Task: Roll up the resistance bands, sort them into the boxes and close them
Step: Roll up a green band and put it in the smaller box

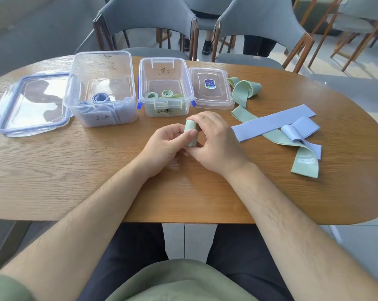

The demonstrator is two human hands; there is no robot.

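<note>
Both hands hold a rolled green band [191,135] just above the table's middle. My left hand [166,144] pinches its left side with thumb and fingers, and my right hand [214,140] curls over its top and right side. Behind them the small clear box [165,88] stands open with rolled green bands inside. The large clear box [101,90] to its left holds rolled blue bands. To the right lie unrolled bands: a folded green one [244,89], a long green one [301,157] and two blue ones [272,121].
The large lid [31,105] with a blue rim lies at the far left. The small lid [210,88] rests right of the small box. Grey chairs [149,25] stand behind the oval wooden table [75,170]. A person's feet show beyond them.
</note>
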